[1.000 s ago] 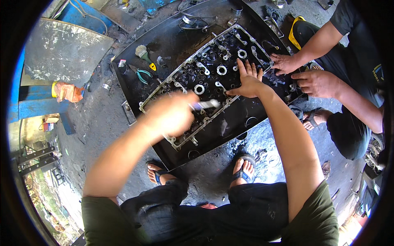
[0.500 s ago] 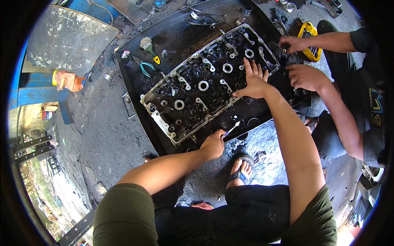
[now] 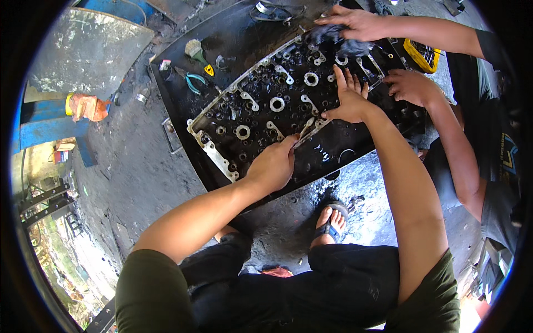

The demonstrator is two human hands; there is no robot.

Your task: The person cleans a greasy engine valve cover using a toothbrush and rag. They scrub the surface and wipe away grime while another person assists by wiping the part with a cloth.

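Fingers spread wide, my right hand (image 3: 351,104) lies on the near side of an oily engine cylinder head (image 3: 264,117), thumb by its pale edge. My left hand (image 3: 272,166) is closed around a slim pale tool (image 3: 306,129), most of it hidden in my fist; the visible end, probably that of a small brush, sits at the near rim of the metal.

At the far end, a co-worker's upper hand (image 3: 360,25) and the dark rag (image 3: 326,36) beneath it cover one corner of the casting. The co-worker's lower hand (image 3: 412,87) is beside the right end; whether it touches the metal, I cannot tell.

The cylinder head lies slantwise in a wide black tray (image 3: 241,47), whose near edge is partly covered by my left forearm and whose top is cut off by the frame. Also in the tray, on the left, lie a paintbrush (image 3: 195,51) with a green and yellow handle and teal-handled pliers (image 3: 193,82). To the right, outside the tray, a yellow case (image 3: 414,58) holds dark pieces too small to make out. At far left, crumpled orange material (image 3: 89,107) hides most of a yellow container (image 3: 69,104).
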